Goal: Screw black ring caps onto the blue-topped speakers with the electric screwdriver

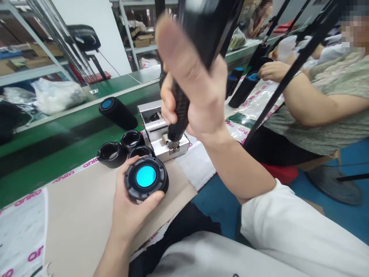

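My left hand (pixel 128 207) grips a round black speaker part (pixel 146 178) with a bright blue centre, held face up above a tan cardboard sheet (pixel 80 215). My right hand (pixel 193 88) is wrapped round a black electric screwdriver (pixel 180 111) that hangs from above. Its tip points down onto a small silver metal box (pixel 161 132) on the bench. Three black ring-shaped housings (pixel 112 154) stand just left of that box, close to the speaker part.
A black cylindrical speaker (pixel 118 112) lies on the green conveyor belt (pixel 57 142). To the right a seated person handles more black cylinders (pixel 245 88) on the bench. White printed plastic sheeting (pixel 20 231) covers the bench edge. Shelving and bags stand behind the belt.
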Tool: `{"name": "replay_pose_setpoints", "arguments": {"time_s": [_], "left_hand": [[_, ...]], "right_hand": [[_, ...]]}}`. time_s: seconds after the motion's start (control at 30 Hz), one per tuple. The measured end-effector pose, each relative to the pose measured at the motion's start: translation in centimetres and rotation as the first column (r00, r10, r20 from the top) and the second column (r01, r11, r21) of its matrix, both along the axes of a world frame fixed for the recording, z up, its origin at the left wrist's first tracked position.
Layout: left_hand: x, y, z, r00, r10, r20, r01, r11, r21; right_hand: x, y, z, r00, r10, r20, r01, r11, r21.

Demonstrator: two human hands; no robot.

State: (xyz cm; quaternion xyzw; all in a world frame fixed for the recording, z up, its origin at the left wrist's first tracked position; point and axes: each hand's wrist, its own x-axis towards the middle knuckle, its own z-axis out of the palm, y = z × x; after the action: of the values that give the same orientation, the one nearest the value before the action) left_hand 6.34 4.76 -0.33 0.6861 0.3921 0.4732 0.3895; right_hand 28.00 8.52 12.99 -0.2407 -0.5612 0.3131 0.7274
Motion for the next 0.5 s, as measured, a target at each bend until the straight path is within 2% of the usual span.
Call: {"name": "replay_pose_setpoints", "arguments": {"time_s": [0.07, 0.17, 0.43, 0.5], "left_hand": [[0.1, 0.0, 0.0, 1.000, 0.012, 0.022, -0.012, 1.000, -0.004], [0.3, -0.1, 0.2, 0.999, 0.021, 0.032, -0.021, 1.000, -0.002], [0.3, 0.0, 0.2, 0.998, 0.013, 0.058, -0.012, 1.000, -0.015], [0.2, 0.0, 0.1, 0.998, 0.001, 0.063, 0.001, 1.000, -0.025]], "right_hand": [[0.3, 0.9, -1.8, 0.992, -0.103, -0.066, 0.101, 0.994, -0.029], [-0.2, 1.8, -3.5, 0.978, -0.185, -0.091, 0.170, 0.974, -0.152], [0.1, 2.1, -5.3, 0.993, -0.113, -0.036, 0.101, 0.962, -0.253], [0.5, 1.5, -5.0, 0.992, -0.108, -0.072, 0.085, 0.960, -0.268]]}}
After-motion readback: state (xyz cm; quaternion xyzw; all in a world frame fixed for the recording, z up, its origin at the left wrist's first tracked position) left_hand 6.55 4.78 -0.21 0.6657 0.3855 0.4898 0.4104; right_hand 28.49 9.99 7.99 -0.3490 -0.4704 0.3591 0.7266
